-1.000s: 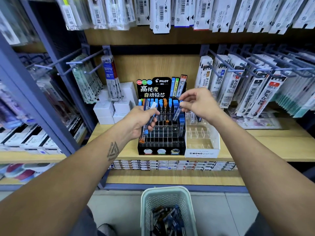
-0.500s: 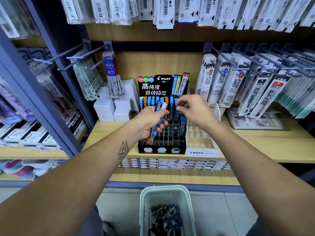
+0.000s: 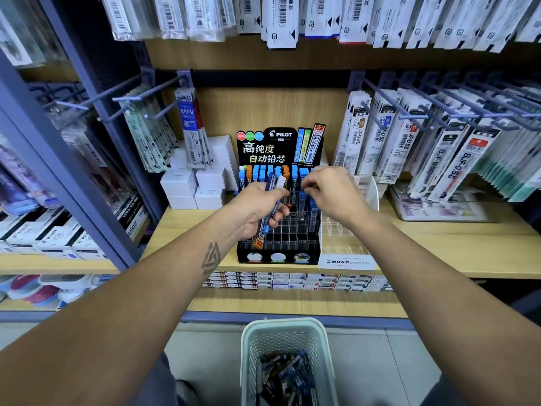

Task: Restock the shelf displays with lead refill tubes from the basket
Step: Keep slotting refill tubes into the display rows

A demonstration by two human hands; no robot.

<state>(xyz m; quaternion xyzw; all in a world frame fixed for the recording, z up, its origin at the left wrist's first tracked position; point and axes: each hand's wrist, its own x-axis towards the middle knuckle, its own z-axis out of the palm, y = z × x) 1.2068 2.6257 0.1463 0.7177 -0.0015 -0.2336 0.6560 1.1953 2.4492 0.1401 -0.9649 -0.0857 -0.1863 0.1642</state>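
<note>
Off to the left of the left hand [image 3: 257, 209], a stack of white boxes [image 3: 193, 186] sits on the wooden shelf [image 3: 456, 241], with hanging refill packs [image 3: 191, 127] on pegs above them, out of the way of the work.

The left hand itself is curled round a small bundle of lead refill tubes [image 3: 268, 212], blue, white and orange caps fanned out so one can be drawn off at a time. It looks like a ready supply kept close to the slots, to spare bending down for each tube.

Just beyond both hands stands the black Pilot display [image 3: 281, 230], its back rows filled with blue- and orange-capped tubes and its front cells mostly bare, so I'd judge the restocking only partly done.

The right hand [image 3: 330, 194] is beside the left, over the display's upper rows, fingers bent toward the bundle as if pinching a tube; from here I cannot tell whether it actually has one, since the fingertips are turned away.

To the right of that hand, touching the black rack, is a clear Mono display [image 3: 348, 259] that appears to hold nothing yet.

Below, between the two forearms, the pale basket [image 3: 251, 347] stands on the floor with many more tubes heaped inside.
</note>
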